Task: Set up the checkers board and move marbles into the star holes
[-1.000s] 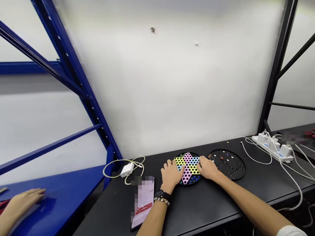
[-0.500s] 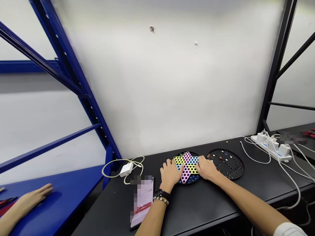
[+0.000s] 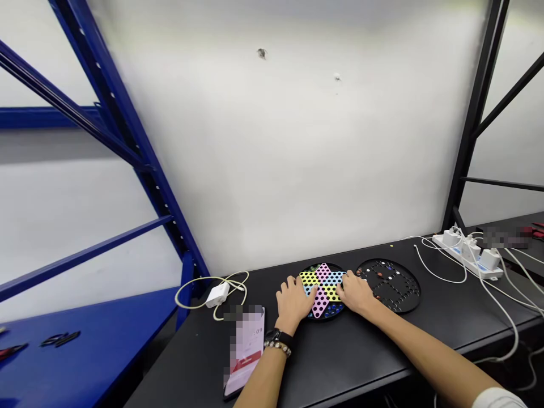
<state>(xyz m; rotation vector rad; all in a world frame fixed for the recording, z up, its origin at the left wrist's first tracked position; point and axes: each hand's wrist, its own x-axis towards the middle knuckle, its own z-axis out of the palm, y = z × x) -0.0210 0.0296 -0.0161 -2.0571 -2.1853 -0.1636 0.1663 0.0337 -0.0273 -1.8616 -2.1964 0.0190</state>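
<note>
A round Chinese checkers board (image 3: 323,290) with pink, yellow and blue perforated star points lies on the black table (image 3: 340,351). My left hand (image 3: 293,303) rests on its near left side, fingers spread, with a wristwatch and a beaded bracelet on the wrist. My right hand (image 3: 356,293) lies on its right edge, fingertips on the coloured holes. Neither hand shows anything held, though the fingers hide part of the board. Just right of it sits a black perforated disc (image 3: 389,286) with a few small marbles in its holes.
A phone (image 3: 246,351) with a blurred screen lies left of my left forearm. Beyond it are a white charger (image 3: 217,294) and its looped cable. A white power strip (image 3: 467,255) with plugged-in cables stands at the right. A blue shelf (image 3: 85,362) holds small black pieces (image 3: 59,339).
Another person's hand at the lower left has withdrawn from view, uncovering small black pieces on the blue shelf. My hands stay on the board, and the view has shifted only slightly.
</note>
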